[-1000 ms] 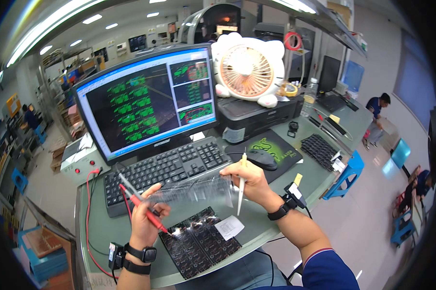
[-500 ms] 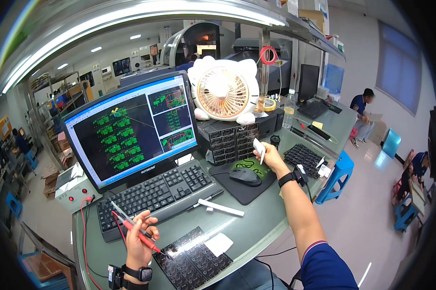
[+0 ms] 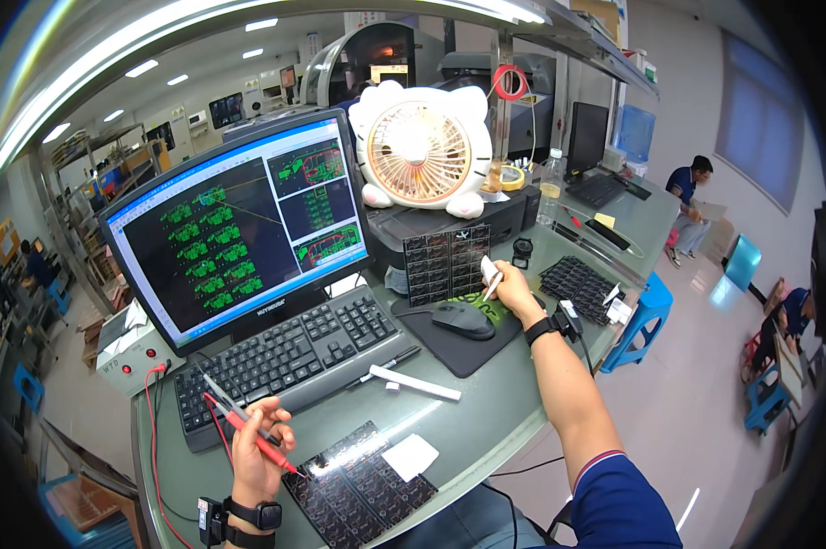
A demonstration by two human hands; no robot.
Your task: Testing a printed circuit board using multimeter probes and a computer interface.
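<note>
My left hand (image 3: 259,450) is closed around a red test probe (image 3: 268,448) and a grey-and-black one (image 3: 223,392). The red probe's tip points down at the left edge of a dark printed circuit board panel (image 3: 351,499) lying on the table; whether it touches cannot be told. A small white piece of paper (image 3: 410,457) rests on that panel. My right hand (image 3: 515,291), beyond the mouse pad, pinches a small white flat piece (image 3: 489,271). Behind it, another circuit board panel (image 3: 431,265) stands upright against a black box-like machine (image 3: 390,233).
A monitor (image 3: 221,229) with green board layouts stands behind a black keyboard (image 3: 285,361). The mouse (image 3: 463,319) sits on its pad, near a white strip (image 3: 418,382). A lit white fan (image 3: 419,151) stands behind. Stacked boards (image 3: 578,285) lie at the right.
The view has shifted slightly. My right hand, with the white piece, sits a little lower relative to the upright panel. My left hand keeps the probes over the board panel.
</note>
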